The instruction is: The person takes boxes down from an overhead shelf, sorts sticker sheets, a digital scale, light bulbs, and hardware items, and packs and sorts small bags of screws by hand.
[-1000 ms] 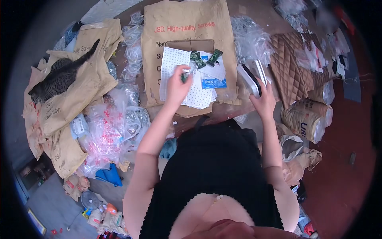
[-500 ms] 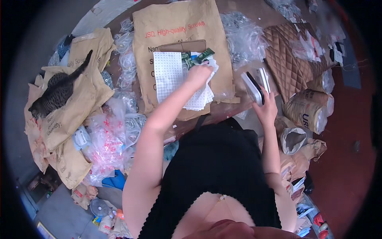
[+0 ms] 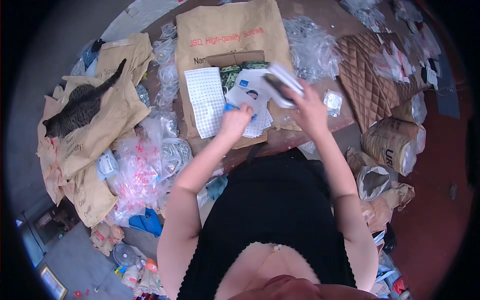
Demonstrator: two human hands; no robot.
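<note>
My left hand (image 3: 237, 121) is closed over a pile of white paper sheets (image 3: 261, 125); something blue shows beside its fingers, its kind unclear. My right hand (image 3: 311, 111) grips flat, white-and-dark rectangular pieces (image 3: 283, 86), smeared by motion, above the pile's right side. Left of the pile lies a white sheet printed with rows of small grey dots (image 3: 204, 100). Green printed packets (image 3: 231, 76) sit behind the papers, in front of a raised cardboard flap (image 3: 235, 58). Beneath everything is a large brown paper sack (image 3: 227, 22) lettered "JSD High-quality Screws".
Clear plastic bags (image 3: 311, 47) lie right of the sack, near a brown quilted cover (image 3: 367, 75). A small clear packet (image 3: 333, 102) rests at the table's right. To the left, a tabby cat (image 3: 80, 110) is on brown sacks (image 3: 117, 112), beside pinkish plastic bags (image 3: 137, 170).
My right hand has swung left and up with the white-and-dark pieces, over the papers. My left hand has drawn back from the green packets toward me. A small clear packet now shows at right.
</note>
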